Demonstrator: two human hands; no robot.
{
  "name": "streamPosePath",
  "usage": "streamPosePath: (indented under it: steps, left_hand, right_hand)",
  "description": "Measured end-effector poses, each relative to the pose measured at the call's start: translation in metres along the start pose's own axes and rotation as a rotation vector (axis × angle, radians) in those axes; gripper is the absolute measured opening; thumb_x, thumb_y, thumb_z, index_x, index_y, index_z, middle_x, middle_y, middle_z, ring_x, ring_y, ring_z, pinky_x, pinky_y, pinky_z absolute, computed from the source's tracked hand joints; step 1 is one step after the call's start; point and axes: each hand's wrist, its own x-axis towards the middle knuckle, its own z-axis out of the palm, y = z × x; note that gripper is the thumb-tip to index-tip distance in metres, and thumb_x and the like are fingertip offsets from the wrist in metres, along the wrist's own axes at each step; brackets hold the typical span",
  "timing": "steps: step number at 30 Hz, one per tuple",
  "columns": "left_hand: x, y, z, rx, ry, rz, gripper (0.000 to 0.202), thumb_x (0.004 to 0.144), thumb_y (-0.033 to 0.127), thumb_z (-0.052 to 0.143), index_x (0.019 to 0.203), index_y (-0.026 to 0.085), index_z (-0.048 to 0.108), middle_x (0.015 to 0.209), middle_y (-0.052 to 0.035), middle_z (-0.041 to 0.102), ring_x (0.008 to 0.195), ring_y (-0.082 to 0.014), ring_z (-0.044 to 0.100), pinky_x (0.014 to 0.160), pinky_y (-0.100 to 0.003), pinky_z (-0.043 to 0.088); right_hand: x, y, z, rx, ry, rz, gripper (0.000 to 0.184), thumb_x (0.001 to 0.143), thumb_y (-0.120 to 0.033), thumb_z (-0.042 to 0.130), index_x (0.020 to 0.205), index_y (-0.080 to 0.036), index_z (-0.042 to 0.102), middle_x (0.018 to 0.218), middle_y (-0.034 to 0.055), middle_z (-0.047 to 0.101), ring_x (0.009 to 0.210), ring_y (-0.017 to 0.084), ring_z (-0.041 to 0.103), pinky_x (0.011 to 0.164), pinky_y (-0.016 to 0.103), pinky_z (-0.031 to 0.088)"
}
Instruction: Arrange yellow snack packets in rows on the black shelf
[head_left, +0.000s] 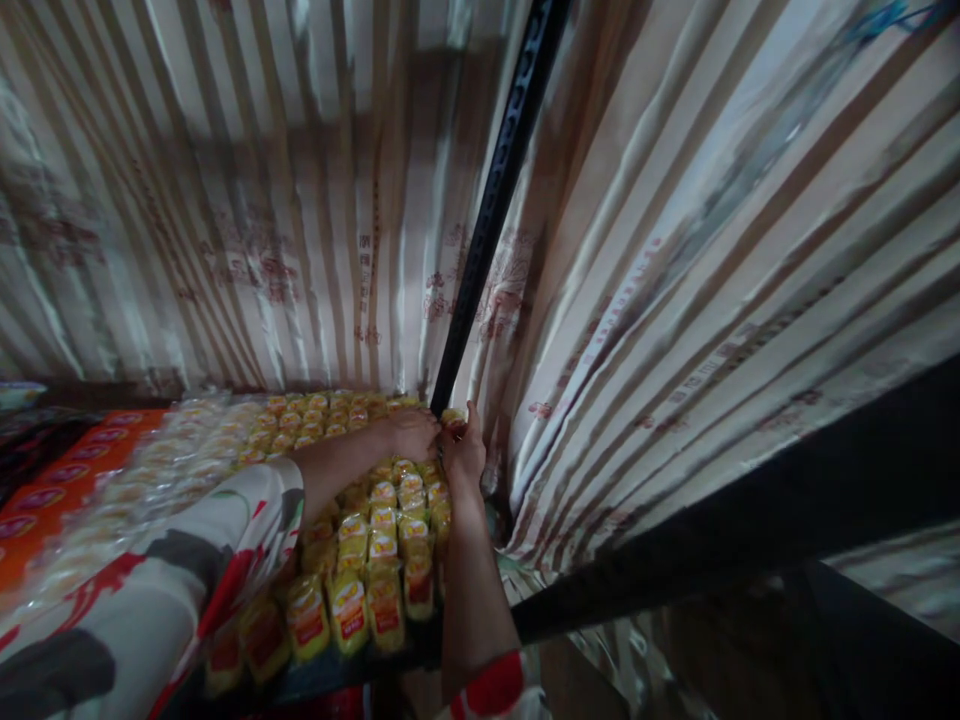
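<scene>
Packets — around left hand

Free air above front packets, black post beyond

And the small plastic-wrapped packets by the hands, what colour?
Small plastic-wrapped packets: mostly yellow, best seen in head view.

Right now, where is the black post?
In the head view, the black post slants from upper centre-right down to near the left hand and right hand, by the yellow packets.
</scene>
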Motion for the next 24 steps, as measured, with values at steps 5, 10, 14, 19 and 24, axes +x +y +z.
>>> streamPosePath:
  steps: [5, 10, 14, 19, 24]
  left_hand:
    - [-0.003, -0.006, -0.001, 0.102, -0.044, 0.082, 0.022, 0.077, 0.025, 0.054, 0.093, 0.01, 0.059, 0.093, -0.0116, 0.066, 0.091, -0.0232, 0.059, 0.084, -0.029, 0.044]
    - [0.001, -0.014, 0.007, -0.001, -0.035, 0.011, 0.026, 0.08, 0.029, 0.05, 0.1, 0.013, 0.052, 0.095, -0.0109, 0.065, 0.09, -0.0229, 0.062, 0.078, -0.029, 0.047]
    - [0.008, -0.016, 0.01, -0.101, -0.015, -0.102, 0.028, 0.085, 0.026, 0.042, 0.109, 0.013, 0.046, 0.092, -0.0099, 0.067, 0.085, -0.0217, 0.065, 0.071, -0.029, 0.048]
    - [0.011, -0.017, 0.01, -0.034, -0.053, -0.108, 0.023, 0.081, 0.019, 0.046, 0.104, 0.014, 0.048, 0.088, -0.0112, 0.067, 0.08, -0.0234, 0.065, 0.065, -0.028, 0.048]
    - [0.011, -0.023, 0.012, -0.168, -0.002, -0.145, 0.024, 0.083, 0.02, 0.047, 0.107, 0.016, 0.048, 0.088, -0.0058, 0.068, 0.085, -0.0186, 0.064, 0.07, -0.025, 0.047]
  right_hand:
    - [0.006, 0.005, 0.006, -0.045, -0.049, 0.007, 0.063, 0.071, -0.03, 0.052, 0.132, -0.018, 0.041, 0.077, 0.0009, 0.063, 0.069, 0.017, 0.057, 0.067, 0.027, 0.042]
    - [0.013, 0.009, 0.007, -0.024, -0.105, -0.008, 0.052, 0.072, -0.026, 0.054, 0.122, -0.019, 0.049, 0.079, 0.0022, 0.065, 0.069, 0.016, 0.058, 0.064, 0.025, 0.042]
    - [0.016, 0.008, 0.008, -0.055, -0.081, 0.019, 0.037, 0.07, -0.024, 0.055, 0.107, -0.019, 0.056, 0.082, 0.0034, 0.067, 0.069, 0.016, 0.059, 0.064, 0.025, 0.042]
    - [0.015, 0.008, 0.009, -0.151, -0.068, 0.044, 0.036, 0.073, -0.032, 0.055, 0.106, -0.02, 0.054, 0.083, 0.0025, 0.065, 0.069, 0.015, 0.058, 0.062, 0.024, 0.04]
    - [0.014, 0.016, 0.011, 0.037, -0.128, -0.068, 0.029, 0.069, -0.03, 0.055, 0.096, -0.019, 0.055, 0.082, 0.0006, 0.063, 0.072, 0.014, 0.057, 0.065, 0.023, 0.042]
